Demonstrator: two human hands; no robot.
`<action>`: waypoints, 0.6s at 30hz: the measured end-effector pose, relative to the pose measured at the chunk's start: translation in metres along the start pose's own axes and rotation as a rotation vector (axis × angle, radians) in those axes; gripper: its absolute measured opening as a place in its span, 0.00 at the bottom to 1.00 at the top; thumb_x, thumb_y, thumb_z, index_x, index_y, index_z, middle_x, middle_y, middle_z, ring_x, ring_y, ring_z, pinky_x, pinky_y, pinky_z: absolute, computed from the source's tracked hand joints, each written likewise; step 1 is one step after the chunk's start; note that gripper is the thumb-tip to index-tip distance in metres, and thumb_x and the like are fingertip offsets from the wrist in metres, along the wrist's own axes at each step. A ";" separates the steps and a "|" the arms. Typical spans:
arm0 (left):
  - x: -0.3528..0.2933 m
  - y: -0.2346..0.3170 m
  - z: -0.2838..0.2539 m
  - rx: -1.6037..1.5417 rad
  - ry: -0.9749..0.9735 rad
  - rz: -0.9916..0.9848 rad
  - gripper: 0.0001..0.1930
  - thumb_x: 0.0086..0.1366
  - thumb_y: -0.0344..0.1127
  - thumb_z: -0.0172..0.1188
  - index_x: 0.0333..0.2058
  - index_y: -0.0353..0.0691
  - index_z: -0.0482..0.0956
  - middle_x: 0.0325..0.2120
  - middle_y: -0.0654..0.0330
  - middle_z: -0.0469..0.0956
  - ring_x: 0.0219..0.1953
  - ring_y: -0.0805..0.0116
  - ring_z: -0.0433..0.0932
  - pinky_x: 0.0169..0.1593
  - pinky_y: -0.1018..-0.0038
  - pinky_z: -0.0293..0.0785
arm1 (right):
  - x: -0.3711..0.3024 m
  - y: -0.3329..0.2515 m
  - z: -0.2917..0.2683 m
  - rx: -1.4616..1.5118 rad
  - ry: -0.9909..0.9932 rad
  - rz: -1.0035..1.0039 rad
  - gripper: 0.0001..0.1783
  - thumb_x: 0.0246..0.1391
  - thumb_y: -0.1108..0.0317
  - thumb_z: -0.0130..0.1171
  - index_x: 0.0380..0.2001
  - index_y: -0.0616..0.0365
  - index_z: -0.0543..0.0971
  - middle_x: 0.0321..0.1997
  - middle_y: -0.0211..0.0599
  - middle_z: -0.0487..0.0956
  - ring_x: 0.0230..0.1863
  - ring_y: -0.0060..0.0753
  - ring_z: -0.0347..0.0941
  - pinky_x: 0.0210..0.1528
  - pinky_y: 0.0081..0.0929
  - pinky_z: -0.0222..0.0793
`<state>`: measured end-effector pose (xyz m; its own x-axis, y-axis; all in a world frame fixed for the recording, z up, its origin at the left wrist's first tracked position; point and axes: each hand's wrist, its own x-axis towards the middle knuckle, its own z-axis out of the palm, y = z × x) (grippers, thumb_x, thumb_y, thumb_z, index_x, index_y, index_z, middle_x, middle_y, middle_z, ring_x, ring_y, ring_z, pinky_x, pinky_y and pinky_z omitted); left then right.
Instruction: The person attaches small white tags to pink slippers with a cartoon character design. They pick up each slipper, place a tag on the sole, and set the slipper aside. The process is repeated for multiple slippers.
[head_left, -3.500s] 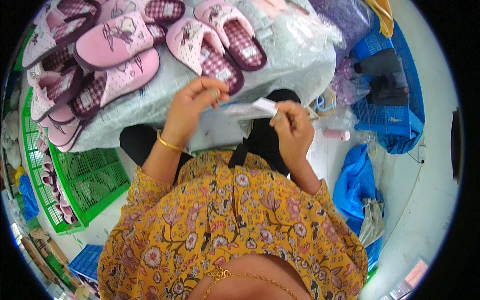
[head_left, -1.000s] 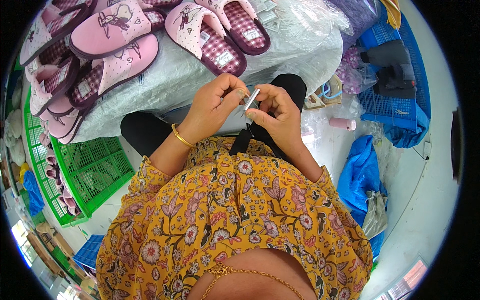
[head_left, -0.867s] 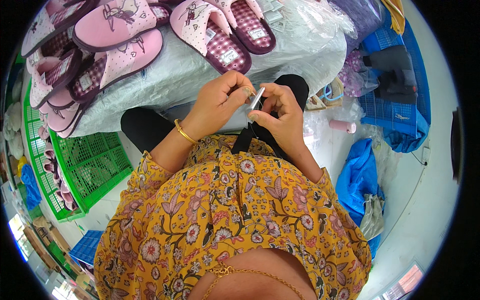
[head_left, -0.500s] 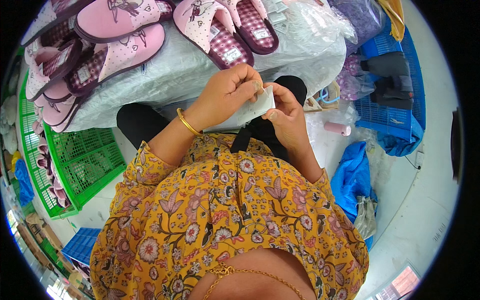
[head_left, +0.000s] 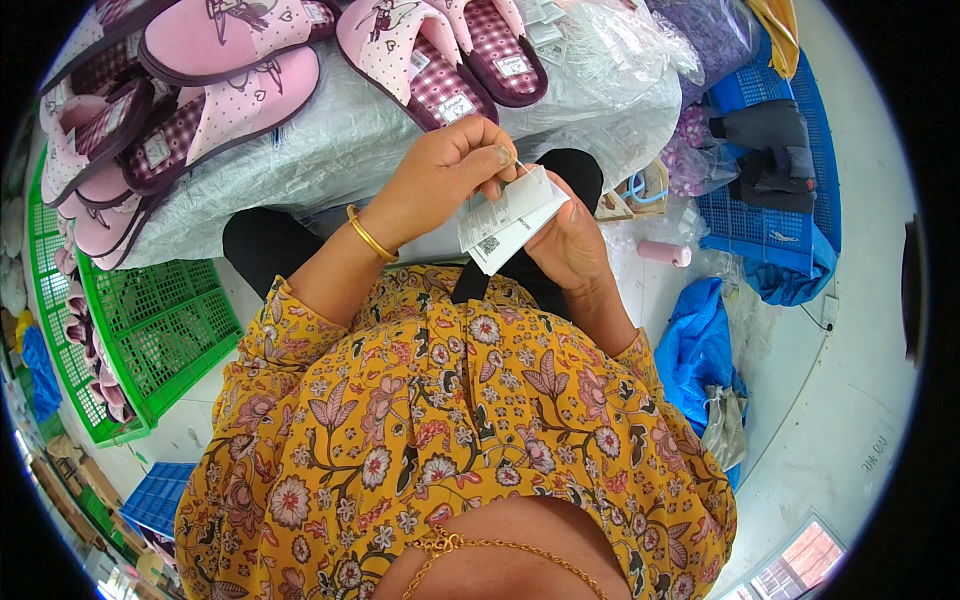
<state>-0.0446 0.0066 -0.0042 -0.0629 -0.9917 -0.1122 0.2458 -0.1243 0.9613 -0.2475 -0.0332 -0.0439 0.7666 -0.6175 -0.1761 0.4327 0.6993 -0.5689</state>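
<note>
White paper hang tags (head_left: pixel 508 222), fanned slightly apart, hang over my lap. My right hand (head_left: pixel 578 245) is closed on them, thumb across their right edge. Above their top corner, my left hand (head_left: pixel 440 178), below which a gold bangle circles the wrist, pinches what looks like a thin tag string (head_left: pixel 522 168). Just beyond my hands, a pair of pink slippers with dark plum soles lies on the plastic-covered work surface; its left slipper (head_left: pixel 405 50) is nearest my left hand. The palm of my right hand is partly hidden by the tags.
More pink slippers (head_left: pixel 235 115) are heaped at the far left, above a green crate (head_left: pixel 165 340). More tags (head_left: pixel 545 35) lie under clear plastic at the back. At right are a blue basket (head_left: pixel 825 170) with dark cloth, a pink roll (head_left: pixel 663 253) and a blue sack (head_left: pixel 690 345).
The tags have turned and spread into fuller view, lower between my hands. My left hand has drawn slightly up from them, and my right fingers have shifted behind them.
</note>
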 end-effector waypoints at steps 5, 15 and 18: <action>0.000 -0.003 -0.002 -0.015 0.023 -0.032 0.07 0.71 0.34 0.51 0.37 0.39 0.76 0.30 0.68 0.78 0.28 0.83 0.72 0.32 0.85 0.65 | 0.000 0.000 0.001 0.035 0.012 0.010 0.37 0.52 0.52 0.69 0.59 0.62 0.69 0.55 0.37 0.75 0.56 0.32 0.74 0.62 0.36 0.68; -0.002 -0.016 0.000 0.016 0.048 -0.020 0.07 0.71 0.33 0.51 0.38 0.38 0.76 0.33 0.66 0.78 0.34 0.80 0.74 0.39 0.81 0.70 | 0.001 0.000 0.004 0.016 0.054 -0.009 0.34 0.57 0.53 0.65 0.59 0.63 0.69 0.53 0.36 0.76 0.54 0.30 0.74 0.56 0.31 0.71; -0.004 -0.022 0.001 0.052 0.058 0.002 0.07 0.71 0.33 0.50 0.39 0.38 0.76 0.35 0.65 0.78 0.35 0.80 0.74 0.42 0.79 0.72 | 0.002 0.001 0.008 -0.019 0.110 -0.044 0.29 0.59 0.55 0.62 0.57 0.64 0.71 0.47 0.33 0.78 0.45 0.25 0.75 0.47 0.25 0.71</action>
<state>-0.0504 0.0133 -0.0247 -0.0056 -0.9924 -0.1233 0.1948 -0.1220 0.9732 -0.2417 -0.0313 -0.0380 0.6902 -0.6837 -0.2370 0.4548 0.6646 -0.5928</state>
